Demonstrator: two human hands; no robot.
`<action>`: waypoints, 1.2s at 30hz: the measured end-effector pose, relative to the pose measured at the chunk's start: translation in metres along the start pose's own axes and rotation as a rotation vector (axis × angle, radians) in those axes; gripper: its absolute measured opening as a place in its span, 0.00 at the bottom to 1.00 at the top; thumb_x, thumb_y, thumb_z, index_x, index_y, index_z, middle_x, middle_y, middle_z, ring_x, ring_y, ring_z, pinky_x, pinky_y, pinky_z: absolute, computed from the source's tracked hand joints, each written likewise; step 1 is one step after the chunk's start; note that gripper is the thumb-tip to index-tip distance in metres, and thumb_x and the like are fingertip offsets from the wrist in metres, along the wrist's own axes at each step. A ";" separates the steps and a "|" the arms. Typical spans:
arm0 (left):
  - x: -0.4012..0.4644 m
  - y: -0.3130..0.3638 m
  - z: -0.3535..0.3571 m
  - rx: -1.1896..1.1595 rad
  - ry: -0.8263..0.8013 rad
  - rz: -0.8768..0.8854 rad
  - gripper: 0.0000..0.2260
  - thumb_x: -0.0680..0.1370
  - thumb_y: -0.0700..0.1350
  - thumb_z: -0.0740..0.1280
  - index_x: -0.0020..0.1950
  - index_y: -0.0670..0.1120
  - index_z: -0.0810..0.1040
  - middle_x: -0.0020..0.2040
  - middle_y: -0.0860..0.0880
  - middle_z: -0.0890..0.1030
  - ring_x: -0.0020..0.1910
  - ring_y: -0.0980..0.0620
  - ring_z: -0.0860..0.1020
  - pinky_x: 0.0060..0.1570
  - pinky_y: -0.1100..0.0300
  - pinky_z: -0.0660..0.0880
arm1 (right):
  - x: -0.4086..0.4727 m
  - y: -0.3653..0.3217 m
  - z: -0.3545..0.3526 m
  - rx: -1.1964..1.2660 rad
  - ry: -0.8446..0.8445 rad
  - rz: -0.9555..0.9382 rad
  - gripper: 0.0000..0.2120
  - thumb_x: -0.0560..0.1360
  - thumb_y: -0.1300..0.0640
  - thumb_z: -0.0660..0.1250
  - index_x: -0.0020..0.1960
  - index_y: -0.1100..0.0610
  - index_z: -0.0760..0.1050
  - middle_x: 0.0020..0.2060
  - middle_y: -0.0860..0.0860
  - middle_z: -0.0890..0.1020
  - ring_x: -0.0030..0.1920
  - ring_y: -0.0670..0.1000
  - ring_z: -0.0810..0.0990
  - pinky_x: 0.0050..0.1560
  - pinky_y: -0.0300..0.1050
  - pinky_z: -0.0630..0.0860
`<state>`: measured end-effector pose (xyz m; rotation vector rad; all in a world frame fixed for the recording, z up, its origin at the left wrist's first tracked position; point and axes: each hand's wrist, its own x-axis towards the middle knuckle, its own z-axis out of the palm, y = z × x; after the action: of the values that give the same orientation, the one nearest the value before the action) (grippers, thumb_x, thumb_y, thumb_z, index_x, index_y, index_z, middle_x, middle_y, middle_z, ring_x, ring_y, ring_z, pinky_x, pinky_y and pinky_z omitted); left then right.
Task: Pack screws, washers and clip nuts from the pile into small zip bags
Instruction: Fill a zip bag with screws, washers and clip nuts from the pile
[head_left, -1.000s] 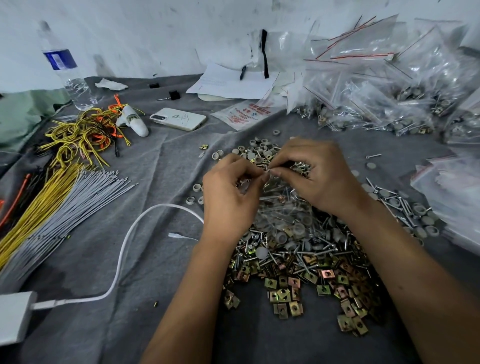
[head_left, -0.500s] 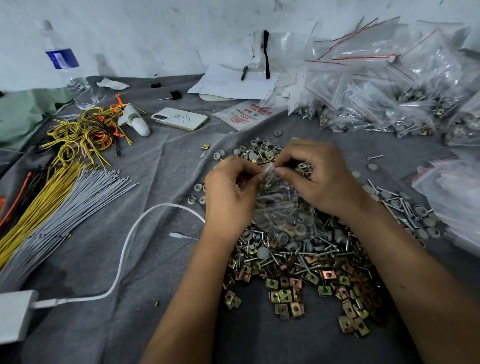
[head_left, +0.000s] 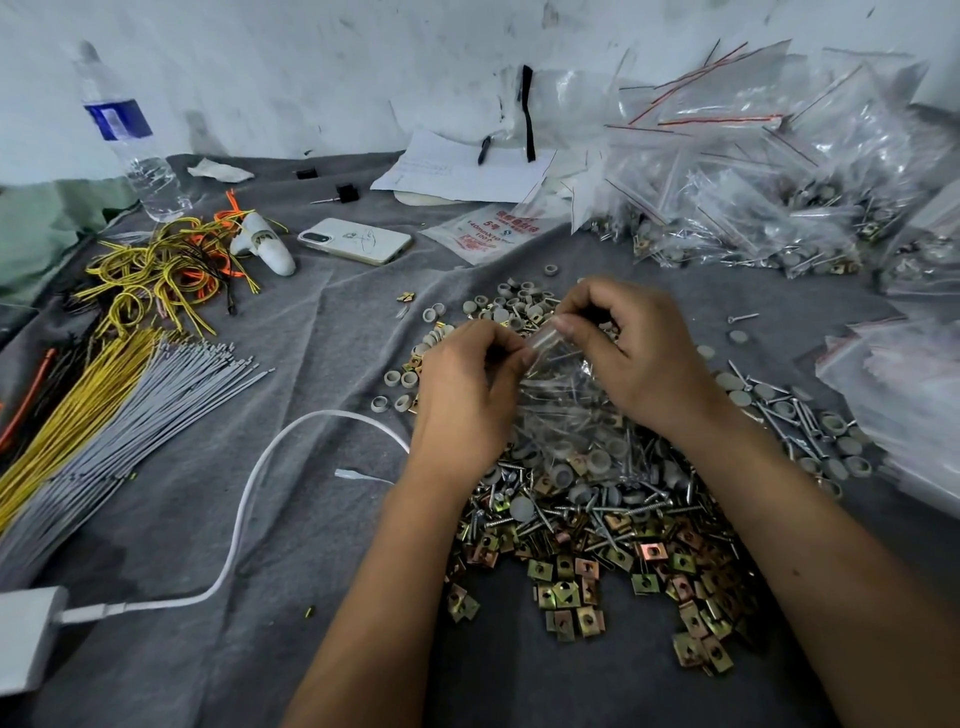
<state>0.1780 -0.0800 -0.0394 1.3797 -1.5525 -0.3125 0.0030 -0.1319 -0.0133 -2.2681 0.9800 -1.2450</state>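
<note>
Scanning from the left of the grey cloth (head_left: 291, 519): a bundle of yellow and grey wires (head_left: 119, 400), a water bottle (head_left: 130, 140) and a phone (head_left: 356, 240) lie well apart from the work and play no part in it.

At centre, the left hand (head_left: 467, 395) has thumb and forefinger closed in a pinch on the top edge of a small zip bag (head_left: 561, 395). The right hand (head_left: 634, 358) pinches the same edge just beside it, fingers curled. The bag hangs between the two hands above the pile (head_left: 597, 509) of screws, washers and clip nuts. Screws and pale washers show through its film; an exact count cannot be told.

Handling assessment: the film is thin, limp and slippery, offering no stiffness of its own. The metal contents likely make it bottom-heavy, and screw points could pierce it if squeezed. Hold is best taken at the zip strip, both sides, pressing along the seam rather than gripping the body.

Step in hand appears to be sealing the mouth; whether the seam is fully closed cannot be told.

To the right, filled bags (head_left: 753, 208) are heaped against the wall, with loose screws (head_left: 789, 415) beside them.
</note>
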 end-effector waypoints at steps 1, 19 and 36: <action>0.000 0.000 0.000 0.015 0.000 -0.010 0.04 0.79 0.42 0.72 0.44 0.48 0.81 0.39 0.56 0.81 0.38 0.57 0.78 0.37 0.58 0.73 | 0.000 0.001 0.001 -0.003 0.017 0.007 0.02 0.80 0.62 0.70 0.49 0.59 0.80 0.37 0.47 0.80 0.38 0.44 0.78 0.39 0.35 0.73; 0.001 0.004 -0.010 -0.165 0.051 -0.292 0.05 0.79 0.45 0.74 0.43 0.49 0.83 0.41 0.54 0.84 0.39 0.55 0.80 0.41 0.59 0.76 | 0.000 0.018 -0.007 0.097 0.137 0.182 0.07 0.82 0.59 0.67 0.47 0.61 0.78 0.37 0.54 0.80 0.37 0.49 0.77 0.39 0.47 0.75; -0.003 0.021 -0.006 -0.258 0.131 -0.147 0.07 0.84 0.44 0.66 0.47 0.47 0.77 0.41 0.49 0.78 0.39 0.53 0.74 0.41 0.56 0.71 | 0.003 0.008 -0.019 0.304 0.116 0.135 0.05 0.80 0.62 0.70 0.46 0.62 0.81 0.34 0.54 0.80 0.32 0.57 0.76 0.31 0.47 0.72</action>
<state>0.1692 -0.0684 -0.0227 1.2858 -1.2588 -0.4843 -0.0155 -0.1396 -0.0062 -1.8869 0.8977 -1.3748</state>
